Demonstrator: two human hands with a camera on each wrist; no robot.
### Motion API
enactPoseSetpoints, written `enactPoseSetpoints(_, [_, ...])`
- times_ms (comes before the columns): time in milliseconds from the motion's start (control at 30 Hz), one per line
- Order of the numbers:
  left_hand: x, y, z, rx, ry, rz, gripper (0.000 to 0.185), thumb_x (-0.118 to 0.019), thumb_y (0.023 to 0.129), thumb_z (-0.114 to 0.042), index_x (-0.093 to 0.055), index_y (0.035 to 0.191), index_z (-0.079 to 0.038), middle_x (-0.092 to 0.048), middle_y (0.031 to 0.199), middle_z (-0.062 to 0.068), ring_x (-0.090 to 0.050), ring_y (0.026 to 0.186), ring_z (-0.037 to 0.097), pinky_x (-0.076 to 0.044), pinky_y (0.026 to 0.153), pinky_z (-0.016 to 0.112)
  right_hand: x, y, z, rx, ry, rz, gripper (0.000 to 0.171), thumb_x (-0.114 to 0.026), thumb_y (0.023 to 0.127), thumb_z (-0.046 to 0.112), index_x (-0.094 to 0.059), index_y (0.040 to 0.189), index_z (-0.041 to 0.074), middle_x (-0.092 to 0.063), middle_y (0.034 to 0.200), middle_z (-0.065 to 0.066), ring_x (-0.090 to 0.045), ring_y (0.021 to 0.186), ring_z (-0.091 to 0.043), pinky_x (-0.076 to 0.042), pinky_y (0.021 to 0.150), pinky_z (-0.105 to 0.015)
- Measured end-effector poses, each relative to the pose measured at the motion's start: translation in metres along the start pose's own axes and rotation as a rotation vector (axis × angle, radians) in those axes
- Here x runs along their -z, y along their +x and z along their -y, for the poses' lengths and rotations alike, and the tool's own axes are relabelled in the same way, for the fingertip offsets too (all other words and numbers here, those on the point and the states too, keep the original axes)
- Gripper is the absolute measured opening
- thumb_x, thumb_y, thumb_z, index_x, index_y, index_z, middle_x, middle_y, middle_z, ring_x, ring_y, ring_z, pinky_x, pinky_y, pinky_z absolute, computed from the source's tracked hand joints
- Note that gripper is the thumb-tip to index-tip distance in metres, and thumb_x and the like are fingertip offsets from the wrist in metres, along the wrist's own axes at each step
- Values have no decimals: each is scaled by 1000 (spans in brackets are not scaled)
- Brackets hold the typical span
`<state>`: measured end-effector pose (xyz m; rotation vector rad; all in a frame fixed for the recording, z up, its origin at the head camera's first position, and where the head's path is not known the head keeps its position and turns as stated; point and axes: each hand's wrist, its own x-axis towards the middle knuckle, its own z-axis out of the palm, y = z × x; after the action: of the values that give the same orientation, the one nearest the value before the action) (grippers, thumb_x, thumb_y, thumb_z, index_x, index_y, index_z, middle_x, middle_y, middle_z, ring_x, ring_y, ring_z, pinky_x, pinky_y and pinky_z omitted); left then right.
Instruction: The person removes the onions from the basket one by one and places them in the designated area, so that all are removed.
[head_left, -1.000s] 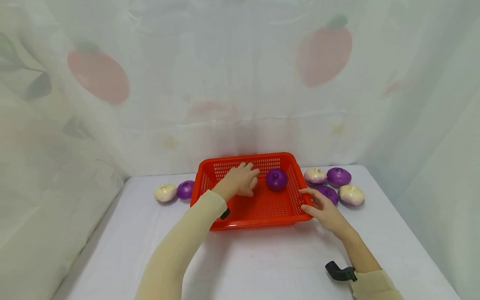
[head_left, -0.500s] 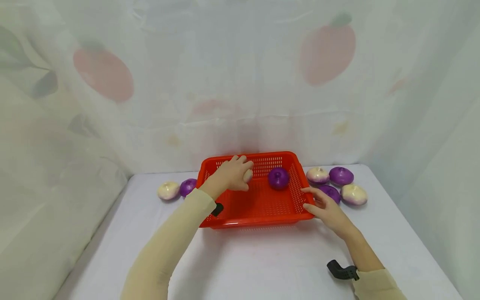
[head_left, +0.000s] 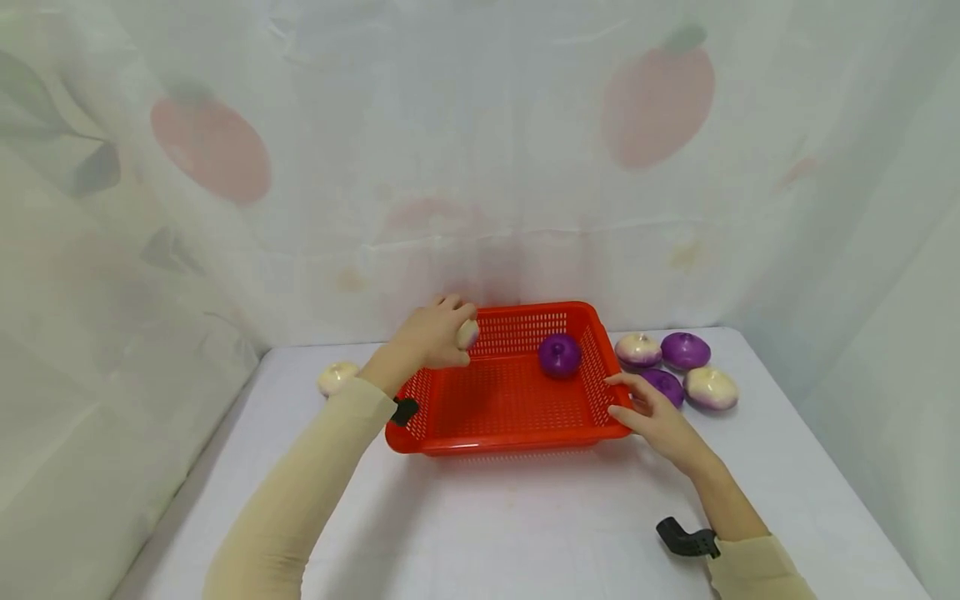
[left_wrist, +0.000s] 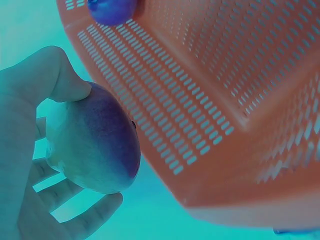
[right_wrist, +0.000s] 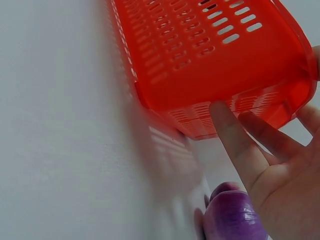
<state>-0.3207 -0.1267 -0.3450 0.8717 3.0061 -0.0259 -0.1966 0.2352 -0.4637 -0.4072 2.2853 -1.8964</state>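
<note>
Left hand lifts 1 onion over basket's far-left corner; right hand steadies basket.

Left hand grips a cream-and-purple onion, thumb and fingers curled round it, above the far-left corner of the red basket; left wrist view confirms the wrap. Right hand has fingers spread and straight, tips touching the basket's right wall near its front-right corner. Basket sits mid-tabletop toward the back edge, 1 purple onion inside by its far-right corner. 4 onions lie on the tabletop right of the basket: cream, purple, purple just beside the right hand, cream. 1 cream onion lies left of the basket, near the left arm.
</note>
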Motion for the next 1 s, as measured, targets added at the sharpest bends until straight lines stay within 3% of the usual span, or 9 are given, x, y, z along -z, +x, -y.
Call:
enactPoseSetpoints(533, [3, -40, 49, 27, 7, -91, 67, -78, 73, -33, -54, 133, -14, -52, 129, 14, -50, 111, 36, -54, 74, 48, 1, 1, -3, 10, -12, -20, 47, -64, 101, 17, -45, 142, 4, -38, 150, -24, -45, 134, -49, -56, 92, -30])
enactPoseSetpoints(1000, [2, -72, 71, 73, -2, -79, 62, -77, 76, -30, -57, 132, -13, -51, 129, 16, -48, 115, 39, -51, 79, 56, 0, 2, -3, 14, -10, -25, 46, -63, 101, 16, -45, 142, 3, -35, 152, -24, -44, 134, -50, -55, 92, -30])
